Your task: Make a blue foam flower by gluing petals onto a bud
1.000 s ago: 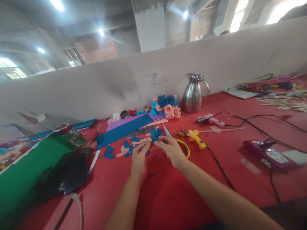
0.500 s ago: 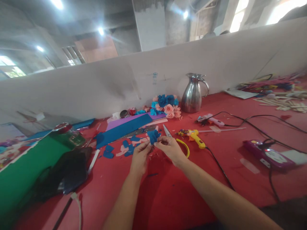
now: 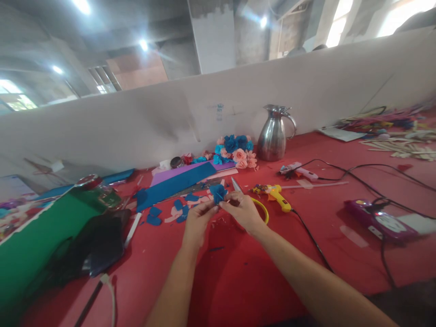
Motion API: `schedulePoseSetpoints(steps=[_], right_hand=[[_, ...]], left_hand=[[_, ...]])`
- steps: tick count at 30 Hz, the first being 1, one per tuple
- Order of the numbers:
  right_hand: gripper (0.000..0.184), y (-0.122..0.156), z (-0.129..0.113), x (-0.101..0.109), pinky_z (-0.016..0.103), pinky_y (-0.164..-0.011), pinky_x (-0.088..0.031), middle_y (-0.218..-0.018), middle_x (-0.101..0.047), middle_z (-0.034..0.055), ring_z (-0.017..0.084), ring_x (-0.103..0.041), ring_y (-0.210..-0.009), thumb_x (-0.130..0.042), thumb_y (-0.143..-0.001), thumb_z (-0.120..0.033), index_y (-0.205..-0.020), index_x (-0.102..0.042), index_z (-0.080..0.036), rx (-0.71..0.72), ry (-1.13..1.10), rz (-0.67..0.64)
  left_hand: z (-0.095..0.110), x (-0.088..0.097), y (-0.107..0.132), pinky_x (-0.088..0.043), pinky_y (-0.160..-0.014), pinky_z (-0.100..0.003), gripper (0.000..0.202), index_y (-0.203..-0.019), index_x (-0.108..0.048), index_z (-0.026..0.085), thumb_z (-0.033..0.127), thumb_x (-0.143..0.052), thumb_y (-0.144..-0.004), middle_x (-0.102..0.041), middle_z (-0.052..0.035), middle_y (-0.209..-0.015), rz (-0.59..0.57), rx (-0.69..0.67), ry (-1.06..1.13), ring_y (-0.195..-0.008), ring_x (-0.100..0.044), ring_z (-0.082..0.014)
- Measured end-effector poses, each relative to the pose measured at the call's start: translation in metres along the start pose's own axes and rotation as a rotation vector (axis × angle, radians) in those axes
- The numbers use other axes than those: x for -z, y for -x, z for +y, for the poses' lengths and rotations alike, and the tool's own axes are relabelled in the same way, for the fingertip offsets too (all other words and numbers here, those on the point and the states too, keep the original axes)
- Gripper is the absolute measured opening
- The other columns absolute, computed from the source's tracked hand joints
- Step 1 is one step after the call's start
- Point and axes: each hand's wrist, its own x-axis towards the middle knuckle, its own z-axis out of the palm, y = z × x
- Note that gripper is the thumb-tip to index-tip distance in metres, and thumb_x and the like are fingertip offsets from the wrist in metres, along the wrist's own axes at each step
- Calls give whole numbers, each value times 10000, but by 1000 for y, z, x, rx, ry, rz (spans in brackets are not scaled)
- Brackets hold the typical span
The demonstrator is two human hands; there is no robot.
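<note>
Both my hands meet over the red table (image 3: 238, 272) and pinch a small blue paper flower (image 3: 217, 192). My left hand (image 3: 195, 222) grips it from the left with closed fingers. My right hand (image 3: 242, 211) pinches it from the right. Loose blue and pink paper petals (image 3: 180, 209) lie just left of my hands. Scissors with yellow handles (image 3: 259, 208) lie partly under my right hand. A yellow glue gun (image 3: 275, 194) rests just right of them.
A steel jug (image 3: 274, 134) and a heap of blue and pink paper flowers (image 3: 236, 152) stand by the white partition. Blue and purple sheets (image 3: 177, 181), a green sheet (image 3: 37, 236), a black bag (image 3: 95, 245), black cables (image 3: 357, 181) and a purple device (image 3: 381, 220) lie around.
The blue flower has been drawn in tighter between my fingertips, and both hands have shifted slightly up and away from me. Everything else stays put.
</note>
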Motion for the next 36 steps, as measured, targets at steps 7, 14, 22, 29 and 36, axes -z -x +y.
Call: schedulePoseSetpoints(steps=[7,14,22,29,36], right_hand=[[209,0,8,0,304,-685,-482,-761,-702,32,188,-625,-707,-645,-690,-359,-799,-685,-186,-73,-43,-12],[259,-15,4,31,293,-690,-487,-813,-691,40,179,-636,-743,-585,-750,-392,-903,-629,-187,23,98,28],[254,-13,43,135,351,-759,-466,-934,-675,111,283,-626,-929,-627,-684,-276,-921,-603,-189,-83,1016,296],[163,-9,55,148,271,-530,-375,-706,-656,51,227,-620,-677,-641,-632,-204,-782,-580,-214,-218,982,241],[180,-14,29,141,238,-414,-278,-414,-451,-28,133,-462,-421,-566,-665,-285,-516,-496,-212,-322,668,245]], left_hand=[[-12,0,0,-464,-739,-270,208,-813,-766,161,293,-758,-652,-732,-47,-767,7,-21,-114,-731,-628,-165],[-11,2,-4,-451,-765,-274,203,-822,-768,195,292,-753,-644,-734,-36,-803,103,-98,-142,-769,-621,-161],[-14,11,-10,-428,-862,-339,150,-769,-763,203,307,-725,-668,-715,-24,-796,157,-303,-172,-834,-608,-201],[-7,13,-6,-430,-812,-295,111,-756,-760,220,294,-716,-684,-713,-4,-805,175,-350,-142,-818,-594,-185],[-4,9,-5,-443,-754,-276,139,-703,-744,195,316,-752,-635,-705,-10,-721,202,-220,-39,-726,-603,-164]])
